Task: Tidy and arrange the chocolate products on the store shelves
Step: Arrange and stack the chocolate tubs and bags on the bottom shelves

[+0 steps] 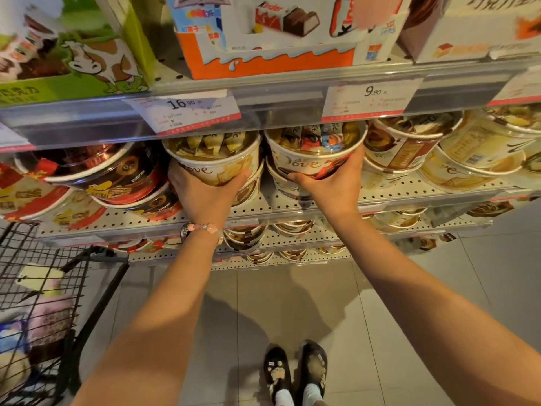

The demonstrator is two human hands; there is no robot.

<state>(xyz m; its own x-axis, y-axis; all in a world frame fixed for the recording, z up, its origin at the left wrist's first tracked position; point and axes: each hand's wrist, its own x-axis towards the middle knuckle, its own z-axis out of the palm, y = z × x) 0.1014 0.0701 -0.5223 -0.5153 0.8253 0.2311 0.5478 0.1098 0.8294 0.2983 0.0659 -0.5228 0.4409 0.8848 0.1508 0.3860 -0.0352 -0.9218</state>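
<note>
Two round Dove chocolate tubs stand side by side on the middle shelf, each stacked on another tub. My left hand (202,191) grips the front of the left tub (216,159), which holds gold-wrapped pieces under a clear lid. My right hand (333,183) grips the right tub (313,153), which holds mixed wrappers. Both tubs tilt slightly toward me. Red and black tubs (111,174) lie stacked to the left. More cream Dove tubs (409,145) fill the shelf to the right.
The upper shelf carries a green cow-print box (73,63), an orange Kinder display box (272,39) and a white box (474,27). Price tags (187,112) hang on the shelf rail. A black wire trolley (44,303) stands at the left. Lower shelves hold more tubs.
</note>
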